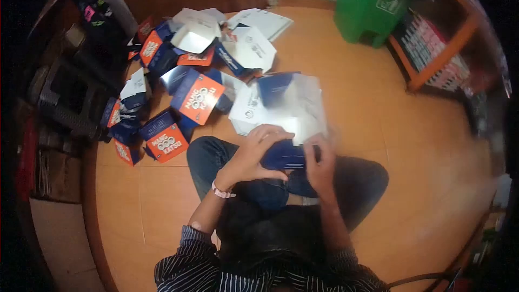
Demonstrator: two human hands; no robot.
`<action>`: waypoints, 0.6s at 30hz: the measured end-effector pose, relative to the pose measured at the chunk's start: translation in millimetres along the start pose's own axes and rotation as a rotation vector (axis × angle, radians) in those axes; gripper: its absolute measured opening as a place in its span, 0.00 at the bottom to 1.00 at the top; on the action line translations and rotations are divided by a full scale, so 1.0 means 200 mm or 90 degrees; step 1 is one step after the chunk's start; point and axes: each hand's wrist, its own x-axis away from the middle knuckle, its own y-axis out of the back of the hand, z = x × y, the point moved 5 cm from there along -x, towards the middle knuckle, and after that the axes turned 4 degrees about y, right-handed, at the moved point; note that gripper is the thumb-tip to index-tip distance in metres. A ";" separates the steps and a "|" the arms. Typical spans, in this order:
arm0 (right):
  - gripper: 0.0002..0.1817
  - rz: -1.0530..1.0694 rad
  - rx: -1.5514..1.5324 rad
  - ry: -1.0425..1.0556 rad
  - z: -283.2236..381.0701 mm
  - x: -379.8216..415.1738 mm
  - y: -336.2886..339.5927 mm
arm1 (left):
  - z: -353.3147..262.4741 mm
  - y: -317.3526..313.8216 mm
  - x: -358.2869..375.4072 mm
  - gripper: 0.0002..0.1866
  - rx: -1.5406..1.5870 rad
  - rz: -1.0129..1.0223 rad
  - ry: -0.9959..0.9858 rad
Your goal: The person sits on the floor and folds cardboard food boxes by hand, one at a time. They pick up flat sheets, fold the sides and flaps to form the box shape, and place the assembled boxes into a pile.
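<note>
Between my two hands, over my crossed legs, is a partly folded carton with dark blue outer faces and a white inside. My left hand curves round its left side, thumb low and fingers along the top. At its right edge my right hand pinches the card, slightly blurred. Just beyond the hands, flat white and blue carton sheets lie on the floor, partly hidden by the carton's raised, blurred white flaps.
Folded orange and blue cartons lie in a heap at the left and beyond. A green bin stands at the back right beside a wooden shelf. Dark shelving lines the left side.
</note>
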 end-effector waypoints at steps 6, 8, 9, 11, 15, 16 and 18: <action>0.05 0.021 -0.012 -0.052 -0.08 0.00 -0.03 | 0.05 -0.11 0.01 0.37 0.039 0.095 0.003; 0.05 0.016 0.000 -0.052 -0.08 0.00 -0.03 | 0.08 -0.11 0.01 0.34 0.117 0.057 0.012; 0.05 0.011 0.009 -0.051 -0.08 0.00 -0.03 | 0.10 -0.10 0.01 0.32 0.192 0.018 0.021; 0.06 0.003 0.011 -0.057 -0.07 0.00 -0.03 | 0.12 -0.10 0.02 0.23 0.202 -0.017 0.136; 0.06 0.000 -0.007 -0.056 -0.10 0.00 -0.02 | 0.11 -0.12 0.01 0.13 0.194 -0.108 0.222; 0.06 0.000 -0.006 -0.055 -0.10 0.00 -0.02 | 0.11 -0.13 0.01 0.14 0.165 -0.127 0.188; 0.06 -0.001 0.003 -0.036 -0.08 -0.01 -0.01 | 0.13 -0.15 0.01 0.15 0.135 -0.149 0.154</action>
